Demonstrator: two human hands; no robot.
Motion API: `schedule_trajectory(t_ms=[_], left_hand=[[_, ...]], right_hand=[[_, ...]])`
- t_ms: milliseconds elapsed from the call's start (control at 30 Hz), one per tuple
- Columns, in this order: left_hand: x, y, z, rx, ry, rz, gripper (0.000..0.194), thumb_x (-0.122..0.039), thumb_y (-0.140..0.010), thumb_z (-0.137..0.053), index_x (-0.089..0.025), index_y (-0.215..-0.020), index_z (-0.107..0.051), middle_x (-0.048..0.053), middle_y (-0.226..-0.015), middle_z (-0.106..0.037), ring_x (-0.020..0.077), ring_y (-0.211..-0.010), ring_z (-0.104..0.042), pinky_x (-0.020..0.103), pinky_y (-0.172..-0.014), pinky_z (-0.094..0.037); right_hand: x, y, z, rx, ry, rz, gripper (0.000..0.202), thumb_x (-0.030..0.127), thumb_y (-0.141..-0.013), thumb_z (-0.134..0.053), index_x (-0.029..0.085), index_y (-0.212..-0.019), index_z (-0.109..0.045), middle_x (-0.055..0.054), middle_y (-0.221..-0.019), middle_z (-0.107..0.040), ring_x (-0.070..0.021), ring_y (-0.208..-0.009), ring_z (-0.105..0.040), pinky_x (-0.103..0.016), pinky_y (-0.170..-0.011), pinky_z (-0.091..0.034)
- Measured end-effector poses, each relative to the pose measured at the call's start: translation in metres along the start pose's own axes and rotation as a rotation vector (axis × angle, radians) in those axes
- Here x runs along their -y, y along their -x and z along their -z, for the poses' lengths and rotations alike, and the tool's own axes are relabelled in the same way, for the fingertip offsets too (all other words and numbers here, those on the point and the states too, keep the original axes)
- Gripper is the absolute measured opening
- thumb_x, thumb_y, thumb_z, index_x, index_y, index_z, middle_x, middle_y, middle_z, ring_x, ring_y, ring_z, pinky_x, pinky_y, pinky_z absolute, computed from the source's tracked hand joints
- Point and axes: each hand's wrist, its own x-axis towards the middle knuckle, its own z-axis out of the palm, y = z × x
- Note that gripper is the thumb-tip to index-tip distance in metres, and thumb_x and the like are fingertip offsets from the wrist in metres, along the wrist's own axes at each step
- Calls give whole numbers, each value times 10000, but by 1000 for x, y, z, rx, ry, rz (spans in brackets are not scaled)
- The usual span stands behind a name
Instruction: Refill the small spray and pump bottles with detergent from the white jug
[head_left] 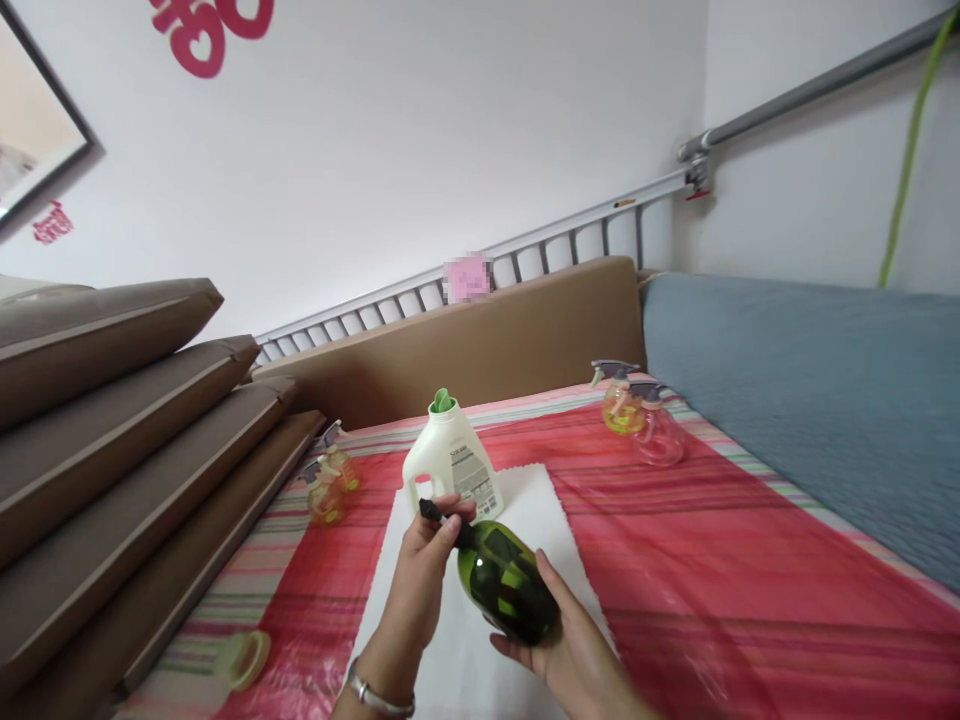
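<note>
Left hand (429,550) grips black pump (430,510); right hand (566,645) holds green bottle (501,575).

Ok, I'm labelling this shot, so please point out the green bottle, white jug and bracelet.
Green bottle (507,582), head view: middle of its body.
White jug (451,462), head view: side of its body.
Bracelet (362,690), head view: on its band.

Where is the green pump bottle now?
In the head view, the green pump bottle is low centre, tilted, with the left hand at its black pump and the right hand at its other end, in front of the white jug.
</note>
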Motion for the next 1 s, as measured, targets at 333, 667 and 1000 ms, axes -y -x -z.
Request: schedule_trajectory(t_ms=[333, 667, 1000], left_hand=[[1, -6, 5, 59, -103, -46, 192, -323, -789, -656, -171, -908, -657, 83, -951, -702, 225, -941, -609, 386, -913, -412], [-24, -3, 8, -96, 56, 24, 327, -358, -679, -756, -160, -936, -710, 71, -947, -682, 179, -896, -601, 280, -818, -451], [-21, -6, 6, -183, 109, -34, 307, -322, -610, -803, -159, -852, -706, 46, -850, -712, 164, -850, -633, 272, -841, -460]], right_hand=[[-2, -1, 11, 143, 78, 17, 547, 551, -840, -515, 157, -1220, -518, -141, -1114, -684, -248, -896, -648, -420, -766, -499], [5, 13, 6, 393, 201, 166, 734, 233, -712, -696, 259, -1344, -325, -109, -1283, -570, -262, -1060, -581, -453, -857, -444], [3, 18, 0, 311, 272, 248, 718, 314, -676, -720, 274, -1305, -375, -93, -1199, -602, -260, -1004, -586, -408, -769, -464]])
